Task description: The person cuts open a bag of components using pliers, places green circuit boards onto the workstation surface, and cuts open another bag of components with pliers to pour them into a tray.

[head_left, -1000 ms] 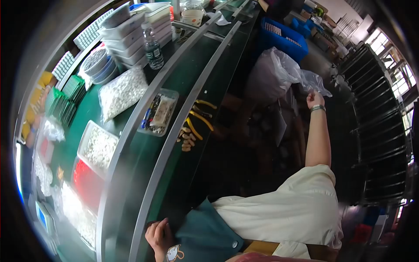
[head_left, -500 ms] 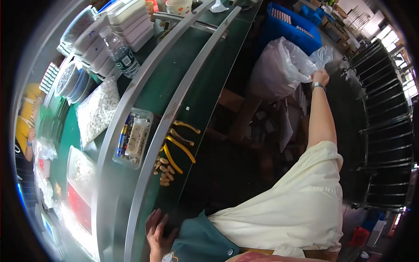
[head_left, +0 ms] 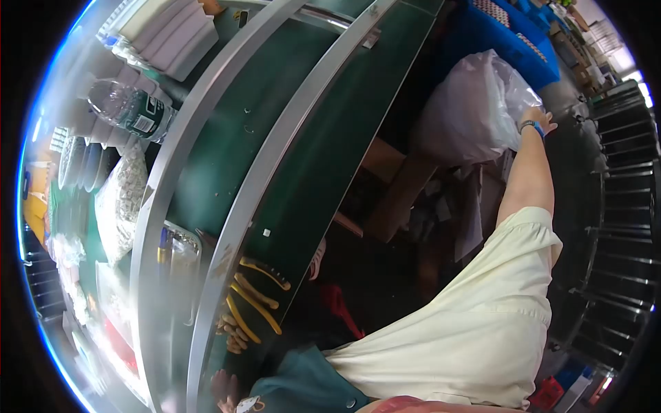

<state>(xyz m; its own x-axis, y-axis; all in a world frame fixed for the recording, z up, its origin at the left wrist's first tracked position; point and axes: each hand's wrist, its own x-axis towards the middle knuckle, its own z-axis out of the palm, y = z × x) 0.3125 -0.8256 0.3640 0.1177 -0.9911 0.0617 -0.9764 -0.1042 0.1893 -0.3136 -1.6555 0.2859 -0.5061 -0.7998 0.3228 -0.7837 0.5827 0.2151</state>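
My right hand point(head_left: 536, 121) reaches out to a large translucent plastic bag point(head_left: 463, 113). Its fingers are apart at the bag's far edge, and a watch point(head_left: 531, 126) circles the wrist. My left hand point(head_left: 225, 389) is low in the picture by the bench edge, dim and partly cut off, with its fingers apart and nothing visible in them. Closest to it on the green bench point(head_left: 323, 131) lie several small tan pieces point(head_left: 234, 336) and pliers with yellow handles point(head_left: 249, 313). The bag's contents cannot be made out.
Two metal rails point(head_left: 275, 138) run along the bench. Beyond them are a water bottle point(head_left: 131, 110), a bag of white pieces point(head_left: 122, 203), stacked white trays point(head_left: 165, 34) and a clear box point(head_left: 180, 258). A blue crate point(head_left: 506, 38) stands behind the large bag. Dark racks point(head_left: 626, 206) line the right.
My right hand has loosened from its closed grip on the bag's edge, and its fingers now spread. The view has shifted, so the bench things appear lower and further left.
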